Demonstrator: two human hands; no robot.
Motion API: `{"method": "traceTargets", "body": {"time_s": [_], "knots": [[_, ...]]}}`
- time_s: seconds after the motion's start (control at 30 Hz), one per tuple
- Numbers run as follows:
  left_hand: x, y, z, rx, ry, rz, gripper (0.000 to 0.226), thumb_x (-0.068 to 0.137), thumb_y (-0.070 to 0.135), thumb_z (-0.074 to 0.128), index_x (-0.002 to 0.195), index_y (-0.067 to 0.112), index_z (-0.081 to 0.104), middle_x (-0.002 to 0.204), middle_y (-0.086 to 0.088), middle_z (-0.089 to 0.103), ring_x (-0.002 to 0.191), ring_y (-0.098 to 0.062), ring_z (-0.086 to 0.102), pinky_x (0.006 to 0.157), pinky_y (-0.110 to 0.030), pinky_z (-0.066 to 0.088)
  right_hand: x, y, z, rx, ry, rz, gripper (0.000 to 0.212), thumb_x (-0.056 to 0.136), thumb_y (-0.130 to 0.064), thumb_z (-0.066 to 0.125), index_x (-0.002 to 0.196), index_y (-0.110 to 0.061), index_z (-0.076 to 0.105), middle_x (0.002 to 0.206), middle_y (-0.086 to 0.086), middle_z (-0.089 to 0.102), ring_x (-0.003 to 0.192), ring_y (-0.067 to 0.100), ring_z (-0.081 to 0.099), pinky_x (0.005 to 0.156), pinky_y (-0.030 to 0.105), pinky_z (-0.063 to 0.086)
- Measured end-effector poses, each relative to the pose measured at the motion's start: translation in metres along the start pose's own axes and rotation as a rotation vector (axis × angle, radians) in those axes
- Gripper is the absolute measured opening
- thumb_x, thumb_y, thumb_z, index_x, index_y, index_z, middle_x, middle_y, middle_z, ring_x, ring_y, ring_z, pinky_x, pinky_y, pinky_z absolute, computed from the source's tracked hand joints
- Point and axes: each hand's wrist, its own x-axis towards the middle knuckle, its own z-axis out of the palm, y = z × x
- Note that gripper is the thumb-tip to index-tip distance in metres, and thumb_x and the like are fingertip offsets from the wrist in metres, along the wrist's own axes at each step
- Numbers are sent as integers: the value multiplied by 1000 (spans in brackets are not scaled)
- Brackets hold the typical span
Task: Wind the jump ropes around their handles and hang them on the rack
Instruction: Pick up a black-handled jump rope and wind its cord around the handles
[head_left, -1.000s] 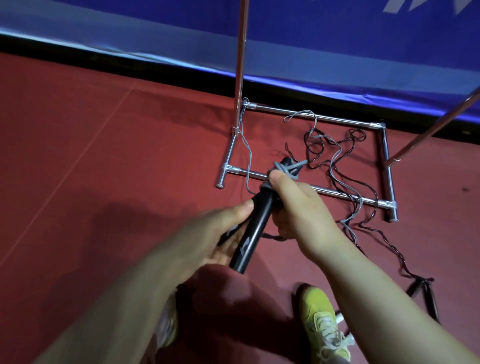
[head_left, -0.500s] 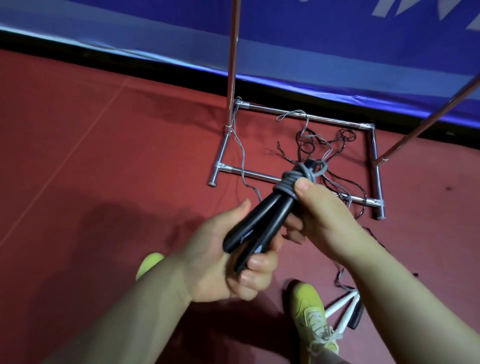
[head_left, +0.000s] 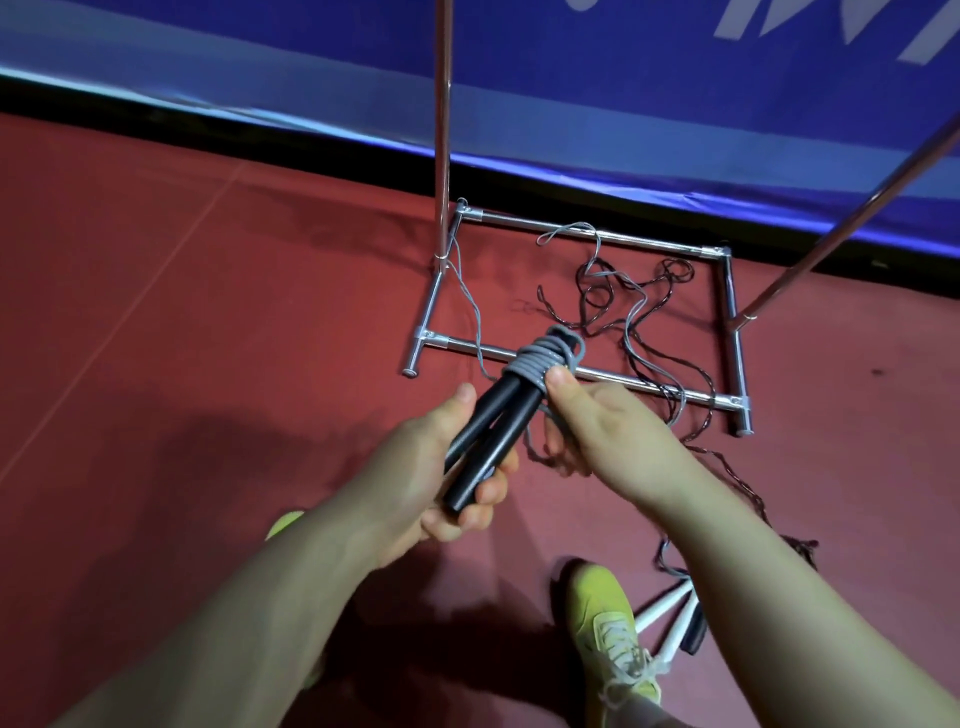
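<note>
My left hand (head_left: 447, 478) grips the lower ends of two black jump-rope handles (head_left: 498, 421), held side by side and tilted up to the right. Several turns of grey rope (head_left: 540, 358) are coiled around their upper ends. My right hand (head_left: 597, 431) pinches the grey rope just below the coil, thumb against the handles. The loose grey rope trails over the metal rack base (head_left: 613, 379) on the floor. A dark braided rope (head_left: 675, 291) lies tangled inside the base. White handles (head_left: 670, 618) lie by my right shoe.
The rack's upright pole (head_left: 443, 130) rises at the left of the base and a slanted pole (head_left: 852, 213) at the right. A blue banner (head_left: 571, 93) runs along the back. My yellow shoe (head_left: 608, 623) stands on the red floor (head_left: 182, 338).
The grey coil on the handle tops has grown by more turns. My left hand shifted down to the handles' lower ends, and my right hand moved around the handles with the rope.
</note>
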Motion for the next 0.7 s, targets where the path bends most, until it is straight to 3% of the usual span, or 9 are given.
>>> {"method": "traceTargets", "body": {"time_s": [0.1,0.17,0.27,0.37,0.43,0.53,0.6,0.7], "knots": [[0,-4,4,187,173,139,62,96,53,25,70,8,57,44,-1,47,32,-13,38,35,-12,16,-4,-2,3,210,-51,111,54,101,-40,32,66,-5,54,37,-2,41,36,15,50,62,43,52],[-1,-3,4,269,246,271,59,97,50,32,69,6,58,45,-3,47,34,-14,38,35,-16,26,-7,-5,0,399,-130,174,48,101,-38,34,76,-3,56,40,-1,39,34,16,45,53,37,50],[2,-5,-1,467,293,434,65,80,67,30,65,10,57,46,-1,51,40,-18,43,47,-32,37,-12,-14,-2,533,-211,222,45,88,-50,44,86,-6,56,48,1,39,35,14,38,42,24,43],[2,-10,-6,799,387,468,59,77,64,21,68,16,52,55,1,57,58,-24,55,64,-42,49,-12,-14,1,425,-235,267,70,60,-70,49,96,-11,54,56,2,41,36,11,31,37,18,31],[-2,-10,-4,948,416,480,47,82,59,21,67,21,44,65,-1,57,72,-30,57,69,-44,47,-10,-12,5,323,-174,293,67,66,-75,46,89,-13,54,55,-1,38,38,10,26,37,17,23],[-4,-10,0,1166,486,492,38,86,54,18,70,23,34,75,-1,56,85,-34,56,64,-39,40,-6,-14,9,256,-76,285,47,88,-61,41,77,-16,49,49,-6,30,37,8,21,38,18,18],[-5,-9,-1,1256,506,486,34,83,53,17,69,24,29,74,2,51,87,-33,55,62,-38,33,-4,-15,13,236,-37,267,45,90,-57,40,67,-19,41,45,-8,27,36,9,19,41,19,16],[-4,-11,-3,1189,479,537,40,86,57,20,72,23,35,69,5,48,80,-28,55,63,-39,37,0,-12,17,198,36,230,47,89,-55,41,55,-23,36,42,-10,26,36,9,19,43,21,16]]}}
